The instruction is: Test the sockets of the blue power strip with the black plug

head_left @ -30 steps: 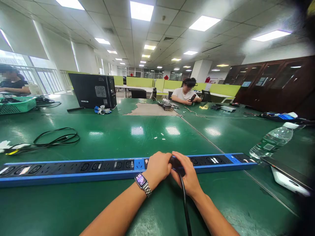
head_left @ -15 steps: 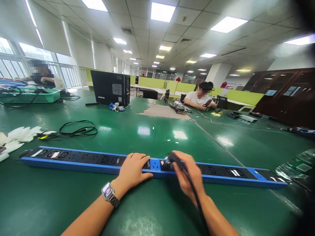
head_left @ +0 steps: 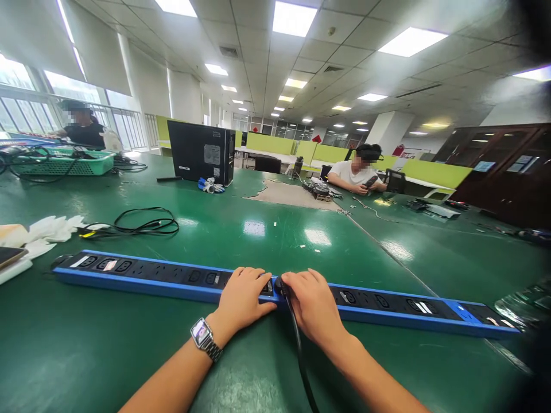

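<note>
The black plug, its cord trailing, sits, perhaps inserted, midway along the long blue power strip

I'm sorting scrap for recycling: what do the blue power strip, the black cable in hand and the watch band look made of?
Power strip: probably painted metal, given its even, glossy blue rails, though plastic is possible; its sockets look like black plastic.
Cable: likely rubber or PVC sheathing, smooth, black and bending softly.
Watch band: apparently metal, with shiny grey links.

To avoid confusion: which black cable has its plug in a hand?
The front cable, its plug in the right hand; the looped cable lies untouched farther left.
</note>
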Demonstrator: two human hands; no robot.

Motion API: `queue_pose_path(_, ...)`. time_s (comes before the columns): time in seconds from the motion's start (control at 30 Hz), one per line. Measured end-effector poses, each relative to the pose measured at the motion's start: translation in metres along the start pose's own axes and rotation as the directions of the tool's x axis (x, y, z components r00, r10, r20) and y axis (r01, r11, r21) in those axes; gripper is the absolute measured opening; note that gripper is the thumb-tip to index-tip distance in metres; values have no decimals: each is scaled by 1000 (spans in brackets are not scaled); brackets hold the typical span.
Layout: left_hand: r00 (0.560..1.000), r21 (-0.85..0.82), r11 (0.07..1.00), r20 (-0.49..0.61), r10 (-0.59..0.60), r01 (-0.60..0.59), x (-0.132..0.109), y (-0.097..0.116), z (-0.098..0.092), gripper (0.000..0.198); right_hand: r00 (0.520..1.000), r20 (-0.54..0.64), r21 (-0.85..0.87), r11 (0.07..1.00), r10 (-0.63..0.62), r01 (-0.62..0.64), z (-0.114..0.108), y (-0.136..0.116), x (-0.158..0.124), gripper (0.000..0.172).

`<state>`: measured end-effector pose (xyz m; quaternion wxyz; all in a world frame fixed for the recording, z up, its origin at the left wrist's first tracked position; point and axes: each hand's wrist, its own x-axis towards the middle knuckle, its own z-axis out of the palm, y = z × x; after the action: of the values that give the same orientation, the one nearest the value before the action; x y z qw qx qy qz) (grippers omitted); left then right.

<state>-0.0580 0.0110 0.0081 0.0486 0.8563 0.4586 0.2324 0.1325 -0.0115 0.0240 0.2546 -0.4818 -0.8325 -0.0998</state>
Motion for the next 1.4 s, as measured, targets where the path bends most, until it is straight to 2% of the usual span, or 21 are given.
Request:
queue_pose_path(0.1,999,-65,998,-36,14,-17,0,2,-3,59,999,-36,7,999,-36,37,8,7,-16,41)
queue_pose_path(0.17,998,-104,994,-62,31,-38,2,4,-3,60,995,-98,14,1000,2,-1,10,28,-31,44)
queue_pose_path(0.23,995,-116,989,-62,80,-87,6,8,0,55,967,-210,23,990,144,-142,9,61,-48,44)
queue_pose_path(0.33,979,-141,972,-113,172,-187,16,24,9,38,864,-326,22,917,383,-398,7,114,-73,40)
queue_pose_path(0.4,958,-189,954,-214,193,-234,25,41,17,31,834,-326,19,884,446,-466,6,137,-86,41)
queue_pose_path(0.47,939,-246,932,-284,195,-268,36,61,27,30,831,-309,24,877,463,-480,6,146,-93,41)
queue_pose_path(0.53,951,-284,926,-252,179,-249,49,82,38,33,823,-310,24,870,475,-493,6,144,-95,41)
queue_pose_path(0.63,992,-282,954,-99,79,-104,67,105,54,35,806,-318,34,855,500,-517,6,135,-93,39)
queue_pose_path(0.73,1000,-250,968,-22,-23,16,78,115,61,29,812,-310,67,863,495,-500,5,132,-92,37)
queue_pose_path(0.87,998,-207,977,39,-44,51,80,120,61,27,794,-319,83,850,518,-521,5,133,-93,34)
queue_pose_path(0.93,998,-177,983,49,-34,42,79,120,61,27,791,-319,81,846,523,-527,6,132,-94,33)
queue_pose_path(1.03,999,-116,993,28,25,-22,78,121,61,25,816,-312,81,869,487,-487,5,127,-93,30)
queue_pose_path(1.13,996,-88,992,2,86,-86,80,124,60,21,888,-273,108,929,371,-355,3,116,-89,30)
queue_pose_path(1.23,993,-68,990,13,121,-120,78,125,54,22,950,-226,156,970,216,-183,2,104,-84,46)
queue_pose_path(1.33,976,-84,972,9,219,-217,65,107,40,48,969,-202,137,984,144,-118,0,100,-80,60)
queue_pose_path(1.4,965,-108,959,-28,262,-263,46,79,27,66,979,-178,123,989,102,-80,-3,103,-77,61)
